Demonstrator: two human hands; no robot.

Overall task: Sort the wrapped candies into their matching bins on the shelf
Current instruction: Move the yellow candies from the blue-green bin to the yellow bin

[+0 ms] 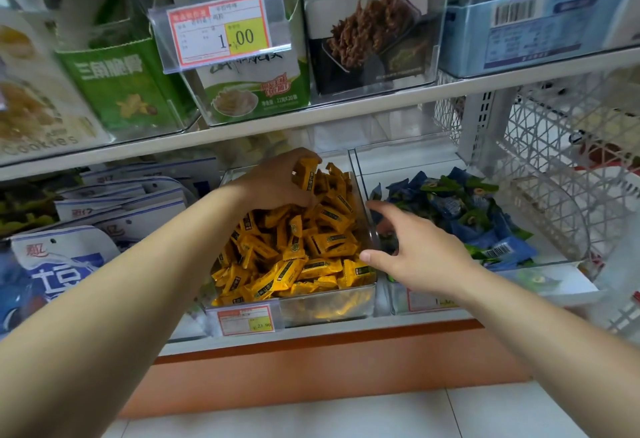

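Note:
A clear bin (325,309) in the middle of the lower shelf is heaped with yellow wrapped candies (311,247). My left hand (277,181) is over the back of that heap and grips a few yellow candies (304,174). To its right a second clear bin (554,285) holds blue and green wrapped candies (464,209). My right hand (415,250) hovers over the wall between the two bins, fingers spread and holding nothing, its thumb near the yellow pile.
Blue and white snack bags (104,205) lie left of the yellow bin. The shelf above carries green snack boxes (131,84) and price tags (218,29). A white wire basket (554,160) stands at the right. Below, an orange base panel (329,365) meets the white tiled floor.

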